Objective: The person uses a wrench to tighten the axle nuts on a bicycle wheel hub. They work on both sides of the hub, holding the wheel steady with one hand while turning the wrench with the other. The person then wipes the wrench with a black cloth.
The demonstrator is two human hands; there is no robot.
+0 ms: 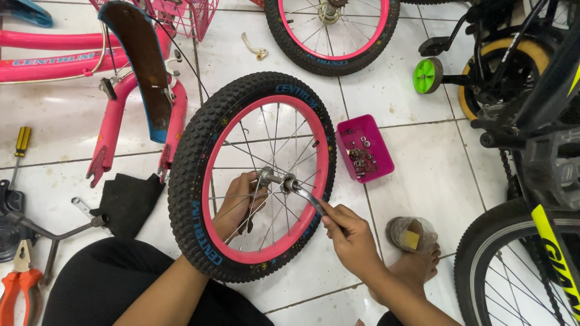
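Head view, looking down at a white tiled floor (423,181) where a person sits with a small bicycle wheel (252,176) held upright between the knees. The wheel has a knobbly black tyre and a pink rim; its hub and axle (273,178) sit near the centre of the frame. The left hand (238,205) reaches through the spokes from behind, fingers curled about the hub's near end. How tightly it grips cannot be told, since the spokes cross in front of it. The right hand (349,236) is closed around the handle of a flat metal spanner (307,196), whose head sits on the axle nut just right of the hub.

Just beside the wheel, to its right, lies a magenta plastic tray (379,158) holding loose nuts and washers. A pink bicycle fork (112,130) with a brown-and-blue mudguard (140,60) lies to the upper left, near a black cloth (127,202). At the far left edge are a yellow-handled screwdriver (21,145) and orange-handled pliers (21,284) (partly cut off by the frame). A second pink-rimmed wheel (331,33) lies at the top, well apart. A green stabiliser wheel (426,75) and a dark bicycle (531,121) occupy the right side. A bare foot (417,265) rests by a roll of tape (409,234).
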